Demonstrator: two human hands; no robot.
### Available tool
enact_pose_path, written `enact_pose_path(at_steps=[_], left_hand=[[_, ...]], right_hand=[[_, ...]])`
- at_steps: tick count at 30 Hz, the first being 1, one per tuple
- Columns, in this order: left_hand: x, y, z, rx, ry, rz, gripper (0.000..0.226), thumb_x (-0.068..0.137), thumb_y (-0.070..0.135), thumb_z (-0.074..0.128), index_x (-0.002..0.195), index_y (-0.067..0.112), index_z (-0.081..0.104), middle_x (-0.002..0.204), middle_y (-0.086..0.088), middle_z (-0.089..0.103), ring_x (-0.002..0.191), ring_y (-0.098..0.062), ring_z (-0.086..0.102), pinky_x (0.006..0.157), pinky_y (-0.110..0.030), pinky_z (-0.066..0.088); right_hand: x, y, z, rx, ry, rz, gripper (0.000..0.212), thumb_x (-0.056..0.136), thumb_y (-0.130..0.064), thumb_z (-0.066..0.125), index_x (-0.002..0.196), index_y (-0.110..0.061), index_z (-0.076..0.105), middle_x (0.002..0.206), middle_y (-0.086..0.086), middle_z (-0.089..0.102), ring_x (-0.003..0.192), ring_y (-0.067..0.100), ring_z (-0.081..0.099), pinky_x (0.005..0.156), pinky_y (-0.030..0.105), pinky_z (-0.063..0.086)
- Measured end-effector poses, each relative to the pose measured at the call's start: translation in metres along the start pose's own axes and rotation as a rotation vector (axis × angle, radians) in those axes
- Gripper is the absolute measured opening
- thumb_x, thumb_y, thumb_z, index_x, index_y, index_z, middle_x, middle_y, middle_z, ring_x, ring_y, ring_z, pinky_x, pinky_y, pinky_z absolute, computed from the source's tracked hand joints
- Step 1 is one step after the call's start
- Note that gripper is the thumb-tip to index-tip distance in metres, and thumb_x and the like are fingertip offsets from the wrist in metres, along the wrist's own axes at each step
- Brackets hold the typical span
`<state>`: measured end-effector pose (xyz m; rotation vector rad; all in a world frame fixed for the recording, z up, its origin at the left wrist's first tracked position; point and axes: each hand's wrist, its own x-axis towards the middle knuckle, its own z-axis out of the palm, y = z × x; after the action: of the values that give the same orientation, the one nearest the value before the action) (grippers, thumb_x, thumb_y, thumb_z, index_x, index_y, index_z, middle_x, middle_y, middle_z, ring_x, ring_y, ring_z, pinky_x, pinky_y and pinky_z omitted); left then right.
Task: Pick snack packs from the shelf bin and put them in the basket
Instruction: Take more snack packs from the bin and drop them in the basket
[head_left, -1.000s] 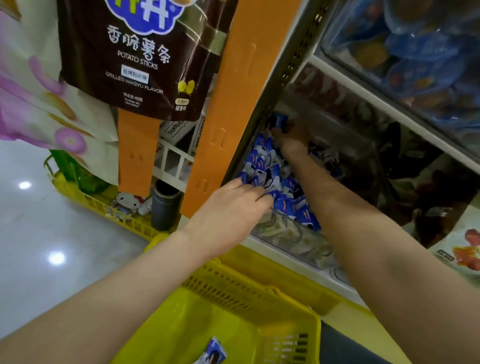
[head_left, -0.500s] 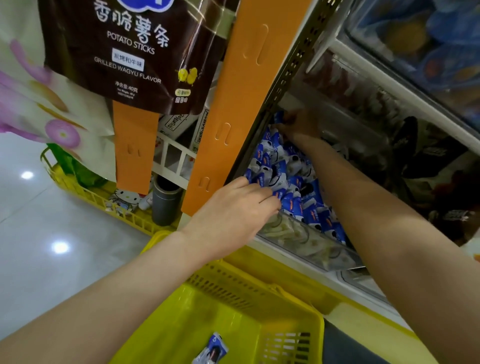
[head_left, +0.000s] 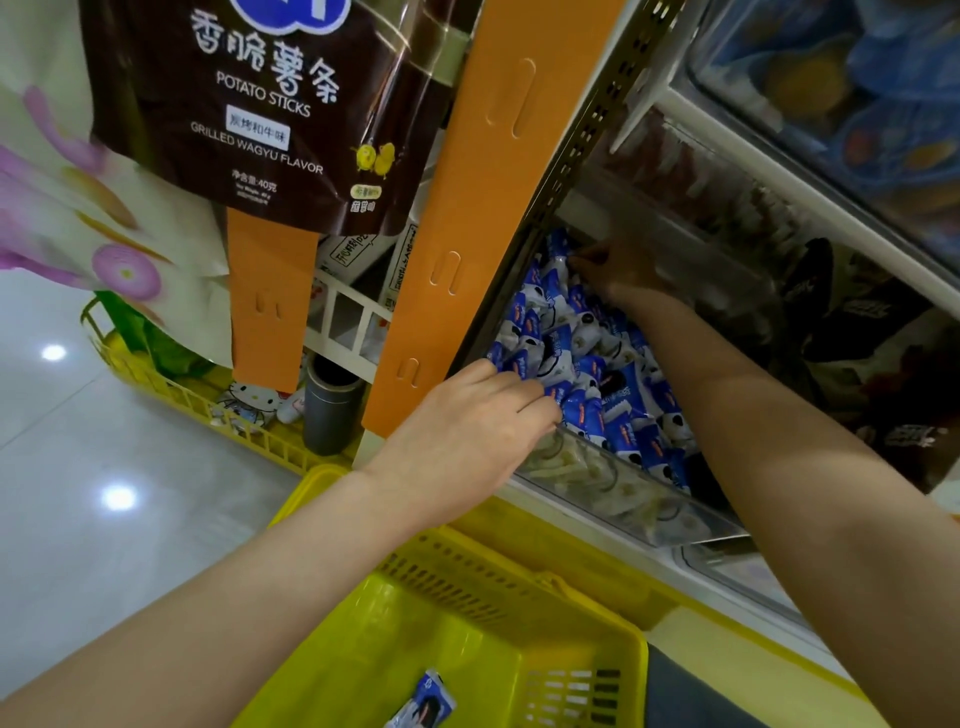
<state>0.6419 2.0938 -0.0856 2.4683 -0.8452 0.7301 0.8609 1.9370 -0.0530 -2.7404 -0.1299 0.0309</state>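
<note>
A clear shelf bin (head_left: 631, 499) holds several blue and white snack packs (head_left: 589, 371). My left hand (head_left: 467, 423) lies on the packs at the bin's front left corner, its fingers curled down over one pack and the thumb hidden. In shadow at the back of the bin, my right hand (head_left: 621, 275) reaches in with its fingertips on a pack; I cannot make out its grip. Directly below the bin stands the yellow basket (head_left: 470, 587), and one blue and white pack (head_left: 423, 701) lies on its floor.
An orange shelf post (head_left: 467, 234) stands just left of the bin, with a brown potato sticks bag (head_left: 260, 114) hanging beside it. Another shelf (head_left: 779, 171) hangs low over the bin. A second yellow basket (head_left: 171, 395) and a grey cylinder (head_left: 330, 410) stand on the floor at left.
Both hands stay where they were, the left at the bin's front and the right at its back. Only the view has shifted a little.
</note>
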Motion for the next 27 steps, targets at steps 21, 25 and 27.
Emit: enact_pose_path(at_steps=[21, 25, 27], left_hand=[[0.000, 0.010, -0.008, -0.017, -0.100, -0.118, 0.014, 0.083, 0.005, 0.063, 0.096, 0.009, 0.067, 0.087, -0.005, 0.070, 0.081, -0.024, 0.065, 0.075, -0.027, 0.032], [-0.002, 0.015, -0.007, -0.074, -0.081, -0.167, 0.020, 0.092, 0.007, 0.051, 0.106, 0.011, 0.064, 0.102, -0.005, 0.068, 0.097, -0.024, 0.060, 0.084, -0.028, 0.033], [-0.009, 0.021, -0.008, -0.162, 0.005, -0.213, 0.025, 0.092, 0.004, 0.047, 0.110, 0.007, 0.063, 0.104, -0.007, 0.065, 0.100, -0.025, 0.057, 0.088, -0.026, 0.032]], right_hand=[[-0.096, 0.000, -0.024, 0.324, 0.465, -0.162, 0.022, 0.091, -0.020, 0.055, 0.104, -0.006, 0.068, 0.104, 0.012, 0.068, 0.094, 0.019, 0.063, 0.085, 0.025, 0.047], [-0.160, 0.010, -0.034, 0.233, 0.568, -0.273, 0.020, 0.086, -0.022, 0.064, 0.098, -0.008, 0.072, 0.091, 0.002, 0.066, 0.083, 0.007, 0.056, 0.073, 0.008, 0.037], [-0.192, 0.015, -0.038, 0.319, 0.567, -0.252, 0.016, 0.084, -0.022, 0.067, 0.095, -0.011, 0.072, 0.089, 0.000, 0.064, 0.078, 0.000, 0.053, 0.070, 0.005, 0.037]])
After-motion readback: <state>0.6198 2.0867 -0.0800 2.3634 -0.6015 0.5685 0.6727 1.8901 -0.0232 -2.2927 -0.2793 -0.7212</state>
